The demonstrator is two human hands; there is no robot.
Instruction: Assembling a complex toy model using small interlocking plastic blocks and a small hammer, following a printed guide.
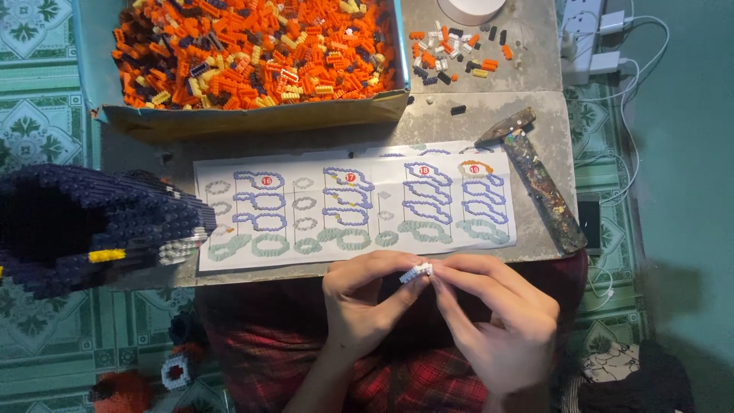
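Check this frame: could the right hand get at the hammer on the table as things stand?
Probably yes. The hammer lies in the open just beyond the right hand, with nothing between them, but that hand and the left hand pinch a small white brick piece it would have to release first.

A shallow blue cardboard box [252,118] sits at the worktop's far left; a white printed instruction sheet [355,206] lies before it.

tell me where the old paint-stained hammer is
In the head view, the paint-stained hammer lies on the grey table's right side, beside the paper instruction sheet.
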